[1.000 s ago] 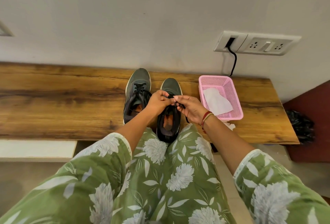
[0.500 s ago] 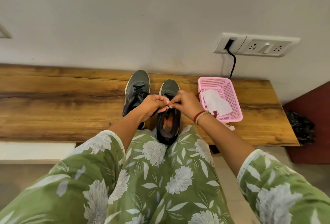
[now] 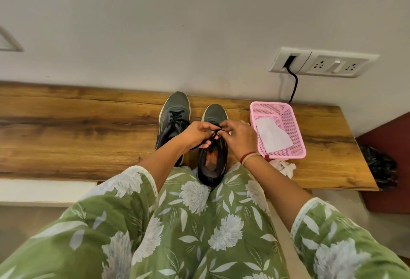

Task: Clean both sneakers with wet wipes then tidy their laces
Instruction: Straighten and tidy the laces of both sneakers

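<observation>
You're stretching both forearms forward, hands nearly touching. Your left hand (image 3: 196, 133) is pinching the black lace (image 3: 212, 137) with curled fingers; your right hand (image 3: 240, 137) is pinching it too, knuckles up.

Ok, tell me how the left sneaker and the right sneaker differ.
The left hand and right hand pinch the lace of the right sneaker; neither holds the left sneaker. The left sneaker sits nearer the wall; the right sneaker's heel reaches the front edge of the bench. Shared: dark grey uppers, black laces, toes toward the wall.
</observation>
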Tool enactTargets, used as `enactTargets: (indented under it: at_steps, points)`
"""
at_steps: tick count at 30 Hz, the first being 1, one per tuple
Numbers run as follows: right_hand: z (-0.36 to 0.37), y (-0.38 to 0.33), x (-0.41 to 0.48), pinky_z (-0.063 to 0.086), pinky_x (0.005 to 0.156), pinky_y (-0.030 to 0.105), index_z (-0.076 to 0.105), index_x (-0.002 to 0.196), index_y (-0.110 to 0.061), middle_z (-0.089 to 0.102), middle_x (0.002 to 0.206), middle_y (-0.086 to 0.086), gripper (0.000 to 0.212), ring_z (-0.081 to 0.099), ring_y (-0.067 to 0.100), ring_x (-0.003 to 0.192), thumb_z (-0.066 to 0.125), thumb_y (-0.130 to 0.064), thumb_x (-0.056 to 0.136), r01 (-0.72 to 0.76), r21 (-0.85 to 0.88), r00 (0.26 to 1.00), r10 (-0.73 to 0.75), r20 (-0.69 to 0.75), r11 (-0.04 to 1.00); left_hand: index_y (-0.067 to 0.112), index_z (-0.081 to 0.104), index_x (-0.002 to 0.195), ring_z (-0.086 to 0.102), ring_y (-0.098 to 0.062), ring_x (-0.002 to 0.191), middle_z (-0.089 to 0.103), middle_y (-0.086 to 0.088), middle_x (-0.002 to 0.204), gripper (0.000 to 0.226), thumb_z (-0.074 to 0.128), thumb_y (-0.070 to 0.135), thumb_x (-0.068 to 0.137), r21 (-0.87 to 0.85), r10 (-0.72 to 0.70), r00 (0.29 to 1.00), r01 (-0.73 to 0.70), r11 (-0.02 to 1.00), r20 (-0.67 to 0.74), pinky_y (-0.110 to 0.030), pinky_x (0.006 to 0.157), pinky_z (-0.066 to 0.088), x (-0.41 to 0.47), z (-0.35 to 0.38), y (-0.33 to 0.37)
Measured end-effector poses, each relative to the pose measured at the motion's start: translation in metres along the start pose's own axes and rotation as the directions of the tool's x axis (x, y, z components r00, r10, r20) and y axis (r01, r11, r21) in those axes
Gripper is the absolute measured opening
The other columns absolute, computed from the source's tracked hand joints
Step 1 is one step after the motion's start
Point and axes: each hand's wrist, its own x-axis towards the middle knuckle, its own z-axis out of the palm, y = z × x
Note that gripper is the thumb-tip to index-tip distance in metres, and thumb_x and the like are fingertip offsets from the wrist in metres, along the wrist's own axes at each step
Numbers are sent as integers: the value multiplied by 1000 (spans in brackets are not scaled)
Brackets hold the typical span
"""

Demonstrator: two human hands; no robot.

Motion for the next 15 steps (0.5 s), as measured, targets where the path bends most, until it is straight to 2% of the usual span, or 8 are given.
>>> enactTargets:
  at_steps: [3, 5, 7, 9, 12, 15]
  points:
    - [-3, 1, 0, 46, 72, 28, 71, 97, -25, 72, 86, -4, 20, 62, 16, 86, 73, -25, 77, -50, 88, 999, 48, 17, 995, 0, 63, 113, 55, 1, 47, 61, -6, 73, 23, 48, -3, 96, 89, 46, 999, -44, 995, -20, -11, 50, 48, 3, -3, -2]
    - [-3, 1, 0, 49, 75, 28, 71, 97, -24, 72, 85, -4, 21, 64, 14, 85, 74, -22, 77, -59, 132, 998, 54, 42, 989, -2, 63, 108, 56, 1, 47, 60, -7, 72, 20, 49, -5, 94, 101, 61, 998, -60, 993, -11, -11, 48, 46, 6, -4, -4]
    - [-2, 2, -1, 52, 78, 32, 71, 99, -23, 73, 86, -4, 22, 66, 13, 83, 73, -21, 77, -79, 172, 996, 69, 65, 982, 2, 64, 98, 54, 1, 45, 60, -5, 71, 17, 49, -6, 94, 175, 102, 995, -99, 980, -4, -13, 47, 44, 8, -4, -5]
    - [-1, 4, -2, 53, 80, 34, 70, 103, -23, 73, 87, -3, 23, 67, 13, 83, 72, -20, 79, -97, 202, 994, 83, 77, 974, 12, 63, 84, 53, -1, 47, 61, -2, 71, 23, 49, -4, 94, 318, 173, 985, -159, 935, -16, -21, 56, 46, 11, -5, -5]
    - [-2, 4, -4, 53, 81, 32, 69, 106, -22, 73, 91, -3, 24, 67, 13, 85, 69, -20, 82, -90, 229, 994, 74, 80, 969, 16, 60, 85, 58, -13, 65, 63, -6, 83, 19, 48, 5, 96, 581, 259, 966, -212, 786, 2, -33, 72, 48, 11, -4, -1]
    - [-5, 3, -5, 52, 76, 27, 69, 103, -21, 72, 87, -5, 19, 65, 10, 82, 68, -19, 84, -87, 243, 996, 79, 40, 966, 12, 54, 107, 58, -29, 94, 56, -10, 111, 15, 41, 15, 99, 843, 299, 952, -209, 495, 61, -42, 80, 47, 9, -6, 2]
